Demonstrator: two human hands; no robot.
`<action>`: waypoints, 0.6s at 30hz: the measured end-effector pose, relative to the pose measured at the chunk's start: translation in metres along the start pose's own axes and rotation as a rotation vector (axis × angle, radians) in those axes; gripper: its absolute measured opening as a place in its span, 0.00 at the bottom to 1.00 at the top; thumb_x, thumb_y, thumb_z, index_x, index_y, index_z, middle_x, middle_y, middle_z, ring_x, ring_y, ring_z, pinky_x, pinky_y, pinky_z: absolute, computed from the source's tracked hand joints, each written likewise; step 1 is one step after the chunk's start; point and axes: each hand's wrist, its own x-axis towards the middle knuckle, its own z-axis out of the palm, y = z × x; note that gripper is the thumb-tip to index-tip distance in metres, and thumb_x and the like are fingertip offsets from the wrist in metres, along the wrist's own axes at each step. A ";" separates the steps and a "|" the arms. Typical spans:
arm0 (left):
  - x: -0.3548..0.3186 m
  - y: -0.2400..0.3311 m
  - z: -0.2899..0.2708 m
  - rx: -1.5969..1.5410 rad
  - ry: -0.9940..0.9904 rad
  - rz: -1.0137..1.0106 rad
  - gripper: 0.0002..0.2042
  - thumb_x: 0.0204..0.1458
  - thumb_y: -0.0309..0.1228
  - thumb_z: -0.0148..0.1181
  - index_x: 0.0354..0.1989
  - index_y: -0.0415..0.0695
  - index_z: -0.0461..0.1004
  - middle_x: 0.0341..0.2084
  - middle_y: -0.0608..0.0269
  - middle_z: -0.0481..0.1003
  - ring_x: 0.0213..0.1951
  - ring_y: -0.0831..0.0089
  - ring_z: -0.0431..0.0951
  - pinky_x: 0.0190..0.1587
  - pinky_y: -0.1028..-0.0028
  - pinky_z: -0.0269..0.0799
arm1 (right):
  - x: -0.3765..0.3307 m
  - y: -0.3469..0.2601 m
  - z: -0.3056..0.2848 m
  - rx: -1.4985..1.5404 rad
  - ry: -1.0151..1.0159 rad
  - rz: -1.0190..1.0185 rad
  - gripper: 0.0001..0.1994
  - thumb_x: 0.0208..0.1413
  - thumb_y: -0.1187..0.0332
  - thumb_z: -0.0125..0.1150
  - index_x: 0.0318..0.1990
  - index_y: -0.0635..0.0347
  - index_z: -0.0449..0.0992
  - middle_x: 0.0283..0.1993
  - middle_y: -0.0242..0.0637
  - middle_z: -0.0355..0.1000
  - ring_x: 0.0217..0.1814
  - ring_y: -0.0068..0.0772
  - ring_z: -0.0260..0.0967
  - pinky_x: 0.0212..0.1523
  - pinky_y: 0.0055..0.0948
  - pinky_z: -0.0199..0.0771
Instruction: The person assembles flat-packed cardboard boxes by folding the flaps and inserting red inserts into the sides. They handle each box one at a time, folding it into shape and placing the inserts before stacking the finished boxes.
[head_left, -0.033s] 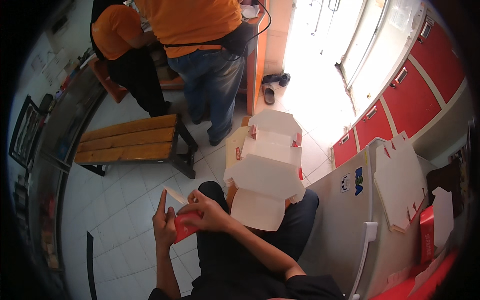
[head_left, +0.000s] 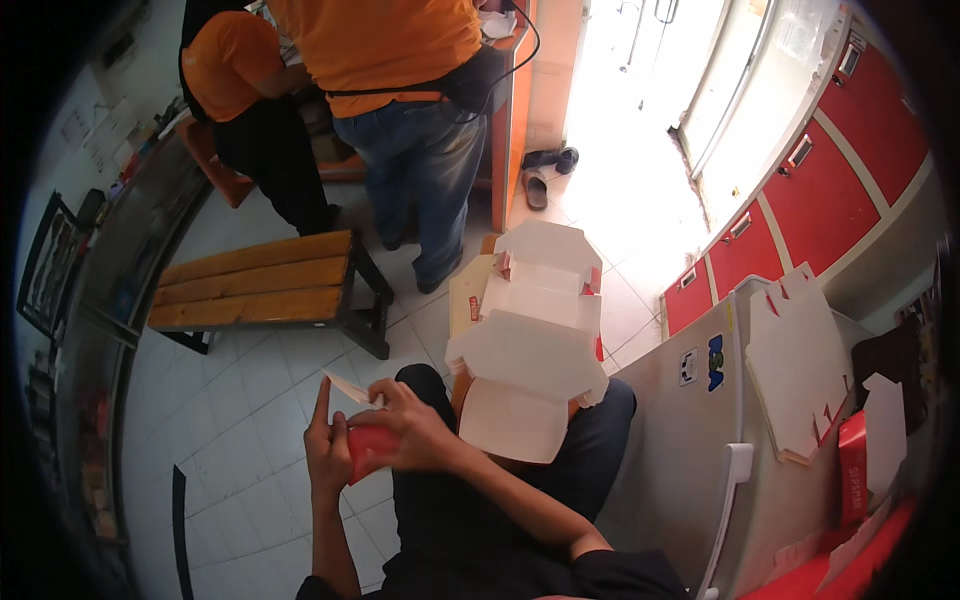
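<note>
A small red carton with a white inner side (head_left: 368, 458) is held between my two hands, left of my knees. My left hand (head_left: 325, 450) grips its left side, the index finger stretched up along a raised white flap (head_left: 347, 388). My right hand (head_left: 415, 428) is closed over the carton's upper right part, fingers bent at the flap's base; the fingertips are partly hidden. Several open white cartons with red edges (head_left: 516, 418) lie stacked over my lap and in front of my knees.
A wooden bench (head_left: 255, 280) stands ahead to the left. Two people in orange shirts (head_left: 400, 50) stand at a counter beyond it. On my right are a white fridge (head_left: 690, 440) with flat cartons (head_left: 795, 370) on top, a red carton (head_left: 853, 470) and red cabinets (head_left: 820, 190).
My right hand has shifted slightly over the red carton, and its fingers bend at the white flap. My left hand stays nearly in place.
</note>
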 end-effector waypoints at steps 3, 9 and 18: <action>0.011 -0.008 -0.007 -0.071 -0.051 0.075 0.28 0.64 0.32 0.43 0.72 0.40 0.52 0.14 0.69 0.67 0.17 0.85 0.62 0.27 0.80 0.59 | 0.001 -0.012 -0.004 -0.195 0.004 -0.129 0.36 0.32 0.54 0.82 0.54 0.48 0.76 0.63 0.43 0.60 0.66 0.51 0.60 0.61 0.46 0.65; 0.027 0.019 -0.074 -0.339 -0.463 0.101 0.58 0.38 0.77 0.55 0.62 0.29 0.66 0.60 0.38 0.68 0.42 0.64 0.84 0.57 0.61 0.71 | 0.003 0.010 -0.056 0.257 0.230 -0.065 0.33 0.41 0.48 0.77 0.50 0.59 0.77 0.61 0.45 0.61 0.68 0.43 0.58 0.65 0.40 0.61; 0.019 0.064 -0.051 0.255 -0.543 0.363 0.35 0.28 0.40 0.84 0.47 0.40 0.76 0.42 0.58 0.80 0.40 0.65 0.83 0.46 0.65 0.76 | -0.019 0.036 -0.052 0.846 0.585 0.365 0.33 0.67 0.44 0.48 0.65 0.65 0.61 0.59 0.41 0.65 0.65 0.32 0.59 0.66 0.33 0.57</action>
